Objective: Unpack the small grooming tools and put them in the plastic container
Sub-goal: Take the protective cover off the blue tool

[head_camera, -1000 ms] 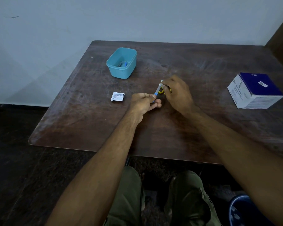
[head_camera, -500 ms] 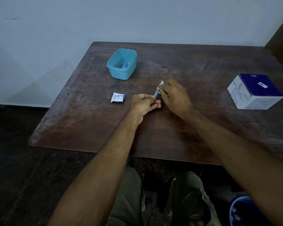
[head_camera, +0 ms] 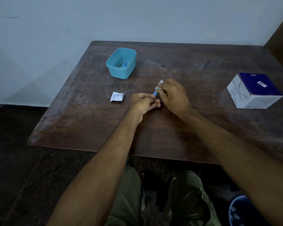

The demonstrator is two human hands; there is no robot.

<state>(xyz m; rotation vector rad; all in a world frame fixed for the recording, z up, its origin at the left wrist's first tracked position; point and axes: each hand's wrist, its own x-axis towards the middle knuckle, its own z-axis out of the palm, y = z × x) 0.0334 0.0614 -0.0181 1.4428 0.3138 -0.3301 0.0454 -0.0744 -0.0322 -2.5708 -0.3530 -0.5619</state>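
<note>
Nearest the viewer, at 6 o'clock, two bare forearms reach forward over the near edge of the dark wooden desk (head_camera: 88,131) and meet at its middle. Left hand (head_camera: 141,103) is curled, thumb and fingers pinched on the lower, blue end of a small grooming tool (head_camera: 155,92); this grip appears to steady the item while the other hand works. Right hand (head_camera: 174,97), immediately at 3 o'clock of the left and touching it, closes on the upper, pale end of the same tool, where a scrap of clear wrapping seems to project at 12 o'clock; a small yellow part shows beneath its fingers. Exactly what the fingertips pinch cannot be resolved. The paired, opposed hold suggests that the wrapper is being pulled off, so the unpacking step is judged under way.

Just beside the left hand at 9 o'clock lies a crumpled white wrapper (head_camera: 117,96), apparently discarded there to keep the work area free. Farther off at 11 o'clock stands the open turquoise plastic container (head_camera: 121,62), within easy reach and already holding at least one blue-tipped item. Well apart at 3 o'clock rests a blue-and-white carton (head_camera: 253,91), probably the supply.
</note>
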